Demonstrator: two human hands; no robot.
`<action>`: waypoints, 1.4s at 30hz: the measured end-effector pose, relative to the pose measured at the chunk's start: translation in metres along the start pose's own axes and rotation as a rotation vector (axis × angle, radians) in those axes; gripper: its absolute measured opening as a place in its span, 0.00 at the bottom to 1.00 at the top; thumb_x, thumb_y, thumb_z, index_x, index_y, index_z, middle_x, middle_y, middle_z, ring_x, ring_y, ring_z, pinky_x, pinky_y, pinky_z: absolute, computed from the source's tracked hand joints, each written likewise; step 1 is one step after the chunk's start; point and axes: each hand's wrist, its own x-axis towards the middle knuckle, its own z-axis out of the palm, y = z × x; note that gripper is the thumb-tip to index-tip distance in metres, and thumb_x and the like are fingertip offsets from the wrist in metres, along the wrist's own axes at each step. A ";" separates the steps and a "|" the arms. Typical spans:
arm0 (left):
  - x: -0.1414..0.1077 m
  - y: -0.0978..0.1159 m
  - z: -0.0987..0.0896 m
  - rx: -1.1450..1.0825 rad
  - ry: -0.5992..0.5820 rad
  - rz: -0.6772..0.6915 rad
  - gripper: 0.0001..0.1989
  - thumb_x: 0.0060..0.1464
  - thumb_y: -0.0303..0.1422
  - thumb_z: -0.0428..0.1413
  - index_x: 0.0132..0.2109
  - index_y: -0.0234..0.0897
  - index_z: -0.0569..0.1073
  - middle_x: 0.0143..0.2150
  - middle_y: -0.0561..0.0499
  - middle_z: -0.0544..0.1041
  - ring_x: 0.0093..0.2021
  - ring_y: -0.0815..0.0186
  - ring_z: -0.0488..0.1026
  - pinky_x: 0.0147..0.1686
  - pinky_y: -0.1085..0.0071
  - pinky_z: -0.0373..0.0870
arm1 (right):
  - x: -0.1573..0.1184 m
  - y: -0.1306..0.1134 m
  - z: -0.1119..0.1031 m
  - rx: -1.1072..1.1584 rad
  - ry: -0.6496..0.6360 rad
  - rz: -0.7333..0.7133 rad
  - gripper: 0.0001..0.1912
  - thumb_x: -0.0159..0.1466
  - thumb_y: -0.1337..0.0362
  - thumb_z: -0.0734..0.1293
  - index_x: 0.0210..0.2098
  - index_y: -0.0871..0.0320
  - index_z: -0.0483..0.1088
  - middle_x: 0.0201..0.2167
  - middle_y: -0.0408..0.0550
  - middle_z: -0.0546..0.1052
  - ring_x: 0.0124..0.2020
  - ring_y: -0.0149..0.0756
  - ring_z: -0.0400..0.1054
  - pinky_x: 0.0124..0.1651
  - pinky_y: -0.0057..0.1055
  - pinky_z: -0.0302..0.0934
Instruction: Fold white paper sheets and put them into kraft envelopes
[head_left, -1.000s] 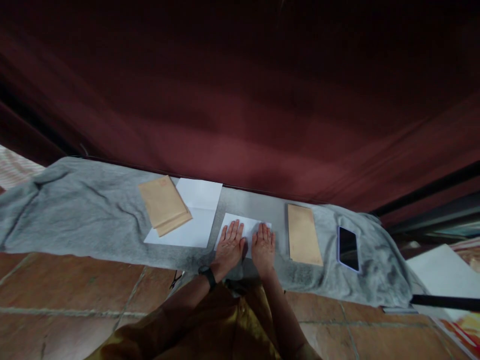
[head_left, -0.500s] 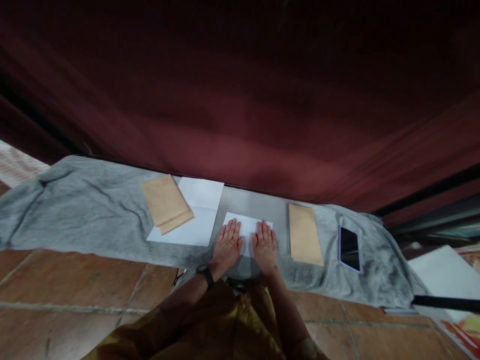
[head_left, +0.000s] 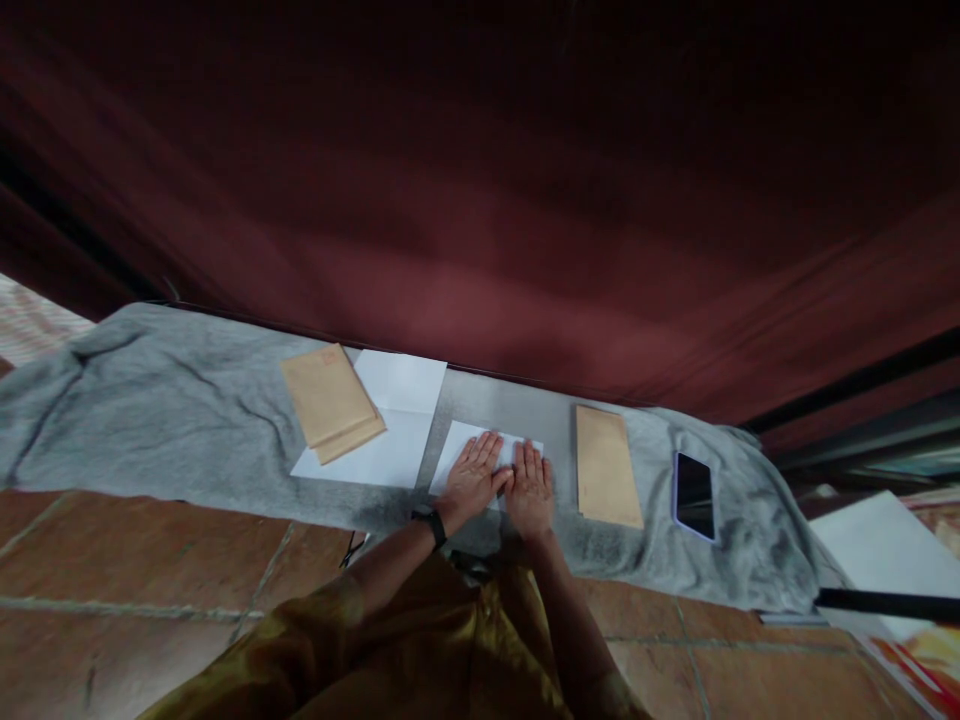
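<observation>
A small white paper lies on the grey cloth, partly covered by both hands. My left hand rests flat on it with the fingers stretched out, its thumb touching or very near my right hand. Flat on the paper's right part lies my right hand, fingers extended. To the left, brown envelopes sit on top of a larger white sheet that has a crease across it. Another brown envelope, or a stack of them, lies to the right of my right hand.
A phone with a dark screen lies on the cloth at the right. Dark red fabric hangs behind the cloth's far edge. A white sheet and a dark bar are at the far right, above the tiled floor.
My left hand has slid to the right over the small paper, close to my right hand, uncovering the paper's left part. My right hand has stayed nearly in place.
</observation>
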 end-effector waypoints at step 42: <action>-0.030 -0.023 -0.014 0.025 -0.015 -0.160 0.30 0.70 0.39 0.42 0.73 0.29 0.57 0.75 0.38 0.56 0.76 0.54 0.50 0.73 0.51 0.48 | -0.037 0.008 -0.004 -0.016 0.035 -0.024 0.30 0.76 0.55 0.50 0.73 0.62 0.54 0.72 0.61 0.60 0.70 0.50 0.56 0.70 0.52 0.49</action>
